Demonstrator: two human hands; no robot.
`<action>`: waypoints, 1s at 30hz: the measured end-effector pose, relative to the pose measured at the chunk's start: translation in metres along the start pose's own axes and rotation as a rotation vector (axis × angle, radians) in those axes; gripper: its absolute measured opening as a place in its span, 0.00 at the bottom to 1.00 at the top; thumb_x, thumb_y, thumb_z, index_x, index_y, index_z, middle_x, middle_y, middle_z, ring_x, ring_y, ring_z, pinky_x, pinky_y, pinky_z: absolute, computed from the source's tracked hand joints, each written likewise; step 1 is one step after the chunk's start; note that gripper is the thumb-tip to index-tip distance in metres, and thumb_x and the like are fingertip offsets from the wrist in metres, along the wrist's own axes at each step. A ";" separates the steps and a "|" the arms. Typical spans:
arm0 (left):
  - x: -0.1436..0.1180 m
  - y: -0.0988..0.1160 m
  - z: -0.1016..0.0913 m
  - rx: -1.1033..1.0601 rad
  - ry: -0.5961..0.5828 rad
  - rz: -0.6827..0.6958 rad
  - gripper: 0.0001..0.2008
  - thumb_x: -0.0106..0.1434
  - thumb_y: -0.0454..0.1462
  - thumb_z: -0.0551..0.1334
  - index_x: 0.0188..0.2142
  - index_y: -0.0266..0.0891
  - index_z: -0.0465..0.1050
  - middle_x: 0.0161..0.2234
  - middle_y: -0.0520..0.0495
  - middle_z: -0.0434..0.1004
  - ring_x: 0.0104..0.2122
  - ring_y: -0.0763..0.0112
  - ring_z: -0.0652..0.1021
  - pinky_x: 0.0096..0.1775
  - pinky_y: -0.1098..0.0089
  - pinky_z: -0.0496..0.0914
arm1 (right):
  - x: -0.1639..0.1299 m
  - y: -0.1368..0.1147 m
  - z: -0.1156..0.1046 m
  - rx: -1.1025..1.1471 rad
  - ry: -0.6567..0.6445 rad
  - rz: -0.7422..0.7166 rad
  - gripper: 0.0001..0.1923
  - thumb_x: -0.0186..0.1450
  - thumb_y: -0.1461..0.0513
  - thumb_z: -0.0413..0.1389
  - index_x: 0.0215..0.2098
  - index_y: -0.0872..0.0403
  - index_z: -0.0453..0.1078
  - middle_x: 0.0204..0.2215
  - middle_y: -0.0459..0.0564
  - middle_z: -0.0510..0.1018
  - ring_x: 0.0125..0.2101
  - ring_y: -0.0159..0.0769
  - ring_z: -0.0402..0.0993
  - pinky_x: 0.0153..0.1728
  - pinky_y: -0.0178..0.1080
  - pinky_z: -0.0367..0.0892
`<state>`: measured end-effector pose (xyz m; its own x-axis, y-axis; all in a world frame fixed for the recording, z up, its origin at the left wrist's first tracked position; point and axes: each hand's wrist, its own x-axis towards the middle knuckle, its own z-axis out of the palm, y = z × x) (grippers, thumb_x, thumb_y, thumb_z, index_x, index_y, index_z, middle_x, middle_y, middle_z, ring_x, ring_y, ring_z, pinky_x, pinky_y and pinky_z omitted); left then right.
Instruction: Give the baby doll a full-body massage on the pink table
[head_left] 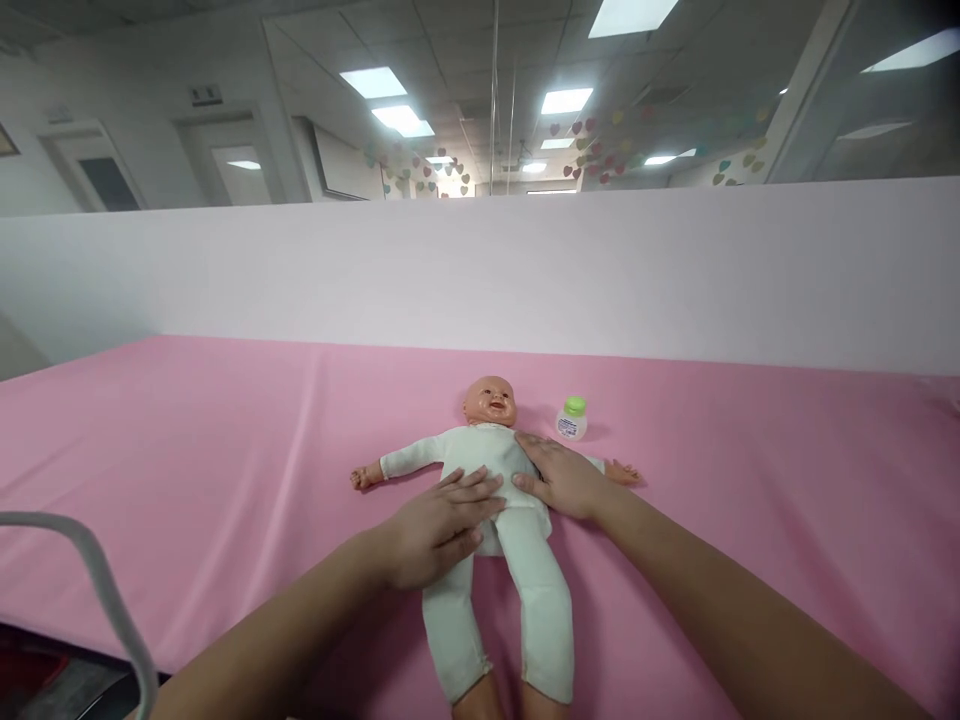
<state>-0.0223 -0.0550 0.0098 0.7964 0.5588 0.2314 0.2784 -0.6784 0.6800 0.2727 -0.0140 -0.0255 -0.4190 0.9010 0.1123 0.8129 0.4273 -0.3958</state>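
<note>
A baby doll (525, 560) with a white cloth body lies on its back on the pink sheet, head away from me and arms spread. My left hand (442, 525) rests flat across its lower belly and hip, fingers stretched out. Higher up, my right hand (559, 475) lies on the side of the doll's chest, its fingers extended and covering part of the doll's arm. Neither hand grips anything. Beside the doll's head, to the right, stands a small clear bottle (571, 422) with a green cap and a label.
The pink sheet (210, 480) covers a wide table, with a low white wall (480, 275) along its far side. At the lower left a grey curved tube or strap (82, 550) crosses the view. Behind the wall is glass with heart stickers.
</note>
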 end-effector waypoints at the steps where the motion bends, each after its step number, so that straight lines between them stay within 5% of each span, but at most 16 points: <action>1: 0.000 0.001 -0.002 0.048 -0.057 0.022 0.24 0.76 0.48 0.54 0.68 0.53 0.68 0.71 0.47 0.61 0.72 0.49 0.59 0.72 0.43 0.45 | 0.001 0.001 0.001 0.005 0.002 -0.003 0.50 0.71 0.34 0.45 0.77 0.58 0.47 0.75 0.62 0.54 0.73 0.56 0.54 0.70 0.56 0.53; 5: 0.020 -0.017 -0.012 0.250 -0.172 0.022 0.26 0.78 0.46 0.50 0.72 0.49 0.62 0.73 0.48 0.57 0.74 0.55 0.55 0.72 0.47 0.47 | 0.003 0.004 0.003 0.014 0.010 -0.012 0.50 0.71 0.34 0.46 0.78 0.56 0.47 0.75 0.60 0.54 0.73 0.55 0.53 0.71 0.55 0.53; 11: 0.065 -0.067 -0.027 0.418 -0.069 -0.092 0.28 0.77 0.45 0.49 0.72 0.41 0.61 0.73 0.46 0.58 0.73 0.60 0.59 0.72 0.56 0.53 | 0.002 0.000 0.000 -0.014 0.007 -0.010 0.49 0.71 0.36 0.46 0.77 0.59 0.49 0.74 0.61 0.55 0.72 0.54 0.55 0.71 0.53 0.54; 16: 0.067 -0.096 -0.032 0.469 0.052 -0.149 0.29 0.77 0.46 0.46 0.71 0.39 0.63 0.72 0.48 0.62 0.72 0.64 0.62 0.72 0.59 0.55 | 0.000 -0.002 -0.002 0.000 -0.002 -0.016 0.48 0.71 0.36 0.46 0.77 0.57 0.47 0.75 0.60 0.55 0.72 0.55 0.55 0.71 0.55 0.54; 22: 0.054 -0.101 -0.031 0.545 0.104 -0.275 0.31 0.76 0.46 0.45 0.72 0.36 0.60 0.71 0.43 0.61 0.71 0.60 0.64 0.70 0.59 0.59 | -0.002 -0.006 -0.008 0.040 -0.009 0.043 0.48 0.72 0.36 0.46 0.77 0.57 0.48 0.74 0.60 0.55 0.72 0.56 0.55 0.70 0.57 0.55; 26: 0.051 -0.098 -0.028 0.577 0.127 -0.289 0.31 0.76 0.47 0.45 0.72 0.35 0.60 0.71 0.42 0.62 0.70 0.58 0.65 0.69 0.57 0.60 | -0.019 -0.031 -0.026 -0.001 -0.019 0.035 0.47 0.72 0.38 0.49 0.77 0.57 0.49 0.76 0.59 0.51 0.74 0.57 0.50 0.71 0.59 0.53; 30: 0.050 -0.100 -0.025 0.570 0.147 -0.265 0.30 0.76 0.46 0.45 0.72 0.37 0.61 0.71 0.43 0.63 0.70 0.59 0.66 0.69 0.57 0.61 | -0.051 -0.071 -0.042 0.147 -0.156 -0.221 0.36 0.75 0.44 0.49 0.76 0.46 0.53 0.75 0.49 0.54 0.75 0.51 0.48 0.73 0.56 0.47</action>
<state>-0.0235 0.0528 -0.0293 0.5905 0.7744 0.2271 0.7295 -0.6326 0.2600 0.2533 -0.0871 0.0355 -0.6455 0.7602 0.0737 0.6323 0.5861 -0.5066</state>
